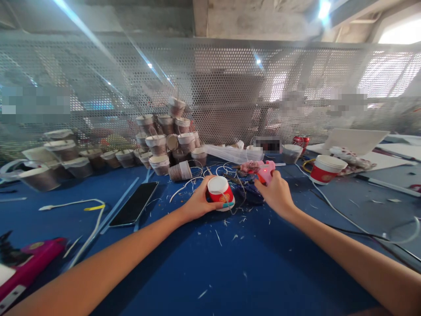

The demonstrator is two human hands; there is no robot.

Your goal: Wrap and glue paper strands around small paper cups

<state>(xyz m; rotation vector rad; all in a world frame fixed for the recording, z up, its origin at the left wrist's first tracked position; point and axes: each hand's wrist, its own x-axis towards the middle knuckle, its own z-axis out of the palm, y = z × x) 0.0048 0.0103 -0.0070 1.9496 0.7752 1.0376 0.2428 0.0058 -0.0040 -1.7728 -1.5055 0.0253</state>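
Note:
A red and white paper cup [221,191] stands upside down in the middle of the blue table, its white base upward. My left hand [199,199] is wrapped round its left side, the thumb across the front. A grey cord hangs over the cup's front. To the right, my right hand [275,191] grips a pink hot glue gun [267,172], whose small red light is lit. The gun's nozzle end points left, above a dark bundle [250,193] on the table. White strings [197,173] lie loosely behind the cup.
Many dark cups [157,145] are stacked at the back left. A black phone [134,204] lies left of my hand, and a magenta object [36,263] at the lower left. Another red cup [326,170], a red can [300,141] and cables [324,199] occupy the right. Behind stands a perforated metal panel [223,87].

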